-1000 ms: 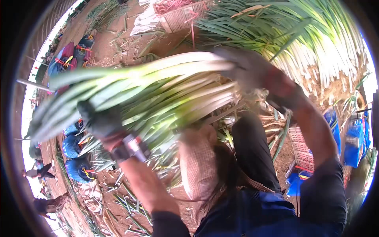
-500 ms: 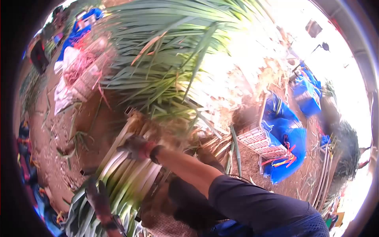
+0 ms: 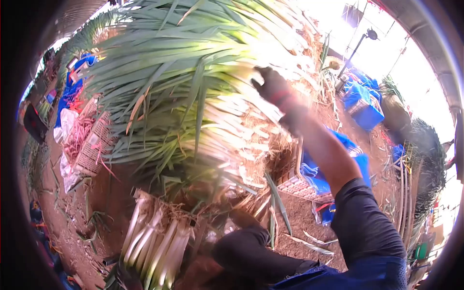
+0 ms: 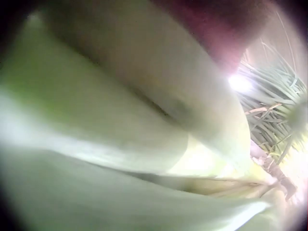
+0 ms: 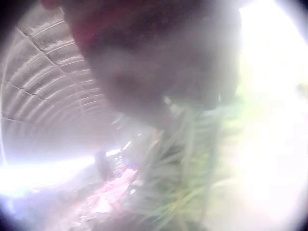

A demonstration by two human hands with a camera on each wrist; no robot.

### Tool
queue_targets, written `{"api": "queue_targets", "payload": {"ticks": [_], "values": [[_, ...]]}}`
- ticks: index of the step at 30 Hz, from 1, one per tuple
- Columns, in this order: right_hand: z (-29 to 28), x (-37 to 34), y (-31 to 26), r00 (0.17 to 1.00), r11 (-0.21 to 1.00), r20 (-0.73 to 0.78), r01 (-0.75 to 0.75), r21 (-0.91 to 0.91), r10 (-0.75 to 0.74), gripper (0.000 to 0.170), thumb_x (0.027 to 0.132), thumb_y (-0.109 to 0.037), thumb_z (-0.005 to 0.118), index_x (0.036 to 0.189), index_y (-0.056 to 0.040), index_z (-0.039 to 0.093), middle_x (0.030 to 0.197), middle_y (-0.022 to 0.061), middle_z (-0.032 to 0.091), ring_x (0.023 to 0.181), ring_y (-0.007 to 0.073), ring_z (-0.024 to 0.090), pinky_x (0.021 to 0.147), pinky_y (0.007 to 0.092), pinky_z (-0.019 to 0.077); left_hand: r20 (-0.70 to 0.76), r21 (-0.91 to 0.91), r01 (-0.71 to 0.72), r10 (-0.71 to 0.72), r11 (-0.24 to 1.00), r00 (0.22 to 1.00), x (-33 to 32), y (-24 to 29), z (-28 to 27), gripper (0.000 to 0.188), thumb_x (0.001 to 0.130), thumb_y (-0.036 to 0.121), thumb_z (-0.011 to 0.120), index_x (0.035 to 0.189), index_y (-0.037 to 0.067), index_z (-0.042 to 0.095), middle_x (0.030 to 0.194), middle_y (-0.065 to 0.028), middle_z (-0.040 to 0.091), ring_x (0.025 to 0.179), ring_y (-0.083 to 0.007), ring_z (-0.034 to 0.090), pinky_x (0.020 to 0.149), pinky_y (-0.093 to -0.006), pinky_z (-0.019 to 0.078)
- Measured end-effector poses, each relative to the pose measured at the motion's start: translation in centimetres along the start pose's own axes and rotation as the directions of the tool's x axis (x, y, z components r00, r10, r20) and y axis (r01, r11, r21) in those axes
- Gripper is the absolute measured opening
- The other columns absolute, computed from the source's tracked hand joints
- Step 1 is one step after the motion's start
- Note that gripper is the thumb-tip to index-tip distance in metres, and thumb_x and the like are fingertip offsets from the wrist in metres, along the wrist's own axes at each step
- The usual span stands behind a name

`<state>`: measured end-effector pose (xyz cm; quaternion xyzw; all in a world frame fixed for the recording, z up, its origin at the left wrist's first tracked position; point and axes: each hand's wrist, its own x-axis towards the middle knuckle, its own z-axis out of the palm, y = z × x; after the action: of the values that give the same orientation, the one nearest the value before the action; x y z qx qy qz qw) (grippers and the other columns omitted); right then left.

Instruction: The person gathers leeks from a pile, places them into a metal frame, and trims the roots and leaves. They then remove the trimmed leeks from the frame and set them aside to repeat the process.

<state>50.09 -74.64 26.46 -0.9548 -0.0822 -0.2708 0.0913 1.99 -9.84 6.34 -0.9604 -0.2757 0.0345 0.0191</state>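
Note:
A big heap of leeks fills the upper middle of the head view, green leaves to the left, white stems and roots to the right. Over its white stems my gloved right hand reaches out with thumb and fingers apart, nothing between them. A smaller bunch of leeks lies below, roots toward the heap. At its lower left, near the bottom edge, shows a dark part of my left hand; its fingers are hidden. Leek stems fill the left wrist view close up. The right wrist view is blurred, with the dark glove across its top.
A crate with pink ties stands left of the heap. Right of it is another crate with blue material, and farther back a blue-covered crate. My dark-trousered leg is beside the bunch. Loose leaves litter the soil.
Both hands held a bunch of leeks; it now lies low in front of me. My right hand has left it and moved up over the heap. The head view has turned right.

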Motion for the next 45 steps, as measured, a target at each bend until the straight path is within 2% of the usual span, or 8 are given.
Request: {"api": "queue_targets", "payload": {"ticks": [7,20,24,29,35,38,42,45], "values": [[-3.4,9.4,9.0,0.963,0.988,0.269,0.056,-0.142,-0.016,0.075,0.077,-0.032,0.077,0.146,-0.0181,0.050,0.141,0.0151,0.056,0.134,0.0338,0.050,0.108,0.0448,0.0424,0.048,-0.063,0.073,-0.070,0.995,0.996,0.9,1.3,-0.4,0.052,0.097,0.024,0.058,0.143,0.003,0.048,0.142,-0.0206,0.053,0.130,-0.0382,0.050,0.110,-0.0481,0.0358],[-8.2,10.8,6.8,0.923,0.989,0.378,-0.013,-0.145,0.067,0.047,0.079,-0.030,0.074,0.121,-0.0109,0.066,0.118,0.0135,0.068,0.109,0.0320,0.065,0.093,0.0413,0.0510,-0.137,-0.660,-0.046,-0.060,0.750,0.989,0.4,17.3,-10.6,0.037,0.096,0.010,0.061,0.130,-0.003,0.059,0.132,-0.0196,0.060,0.122,-0.0320,0.056,0.108,-0.0425,0.0407],[-10.5,8.7,4.5,0.930,0.982,0.328,0.186,-0.035,-0.165,0.046,0.081,-0.034,0.074,0.115,-0.0037,0.066,0.103,0.0177,0.069,0.099,0.0346,0.067,0.089,0.0422,0.0520,-0.183,-0.944,-0.209,0.121,0.257,0.976,0.0,29.7,-13.9,0.038,0.099,0.016,0.058,0.129,-0.007,0.059,0.129,-0.0174,0.063,0.112,-0.0273,0.062,0.100,-0.0366,0.0488],[-9.1,-4.0,-0.5,0.649,0.906,0.667,0.089,0.413,-0.368,0.053,0.083,-0.045,0.077,0.104,0.0029,0.068,0.090,0.0183,0.067,0.083,0.0294,0.064,0.081,0.0403,0.0513,-0.109,-0.672,0.465,0.698,-0.576,0.708,-1.9,46.7,-12.6,0.055,0.107,0.038,0.042,0.148,0.003,0.034,0.137,-0.0214,0.053,0.123,-0.0313,0.057,0.107,-0.0463,0.0471],[-12.0,-21.8,-9.6,0.334,0.425,0.890,-0.789,0.444,-0.310,0.043,0.098,-0.039,0.065,0.107,0.0028,0.070,0.085,0.0046,0.067,0.073,0.0113,0.060,0.067,0.0292,0.0498,0.128,-0.259,0.530,0.516,-0.807,0.847,-4.1,49.1,-13.5,0.042,0.102,0.031,0.057,0.133,0.002,0.053,0.121,-0.0118,0.065,0.115,-0.0281,0.063,0.103,-0.0489,0.0522],[-12.0,-25.0,-11.0,0.491,0.654,0.834,-0.550,0.519,-0.249,0.039,0.099,-0.035,0.062,0.106,0.0027,0.069,0.083,0.0051,0.067,0.070,0.0119,0.061,0.065,0.0303,0.0503,0.182,-0.404,0.519,0.490,-0.753,0.853,-4.7,45.2,-13.2,0.037,0.100,0.022,0.061,0.131,0.002,0.055,0.122,-0.0102,0.066,0.117,-0.0270,0.063,0.102,-0.0481,0.0539],[-13.7,-27.5,-11.3,0.339,0.695,0.901,-0.579,0.426,-0.270,0.048,0.099,-0.035,0.063,0.127,0.0044,0.057,0.091,0.0126,0.069,0.079,0.0178,0.067,0.072,0.0349,0.0533,0.240,-0.505,0.457,0.390,-0.732,0.889,-4.8,42.6,-12.2,0.038,0.096,0.016,0.067,0.129,0.002,0.057,0.118,-0.0088,0.068,0.111,-0.0262,0.066,0.094,-0.0453,0.0582],[-15.6,-31.3,-10.8,0.568,0.762,0.702,-0.189,0.619,-0.429,0.081,0.084,-0.033,0.078,0.144,0.0028,0.039,0.113,0.0296,0.064,0.104,0.0417,0.066,0.088,0.0467,0.0524,0.286,-0.497,0.402,0.292,-0.769,0.913,-5.1,42.0,-11.5,0.030,0.092,0.011,0.070,0.118,-0.001,0.064,0.109,-0.0099,0.069,0.097,-0.0245,0.068,0.087,-0.0423,0.0605]]}}
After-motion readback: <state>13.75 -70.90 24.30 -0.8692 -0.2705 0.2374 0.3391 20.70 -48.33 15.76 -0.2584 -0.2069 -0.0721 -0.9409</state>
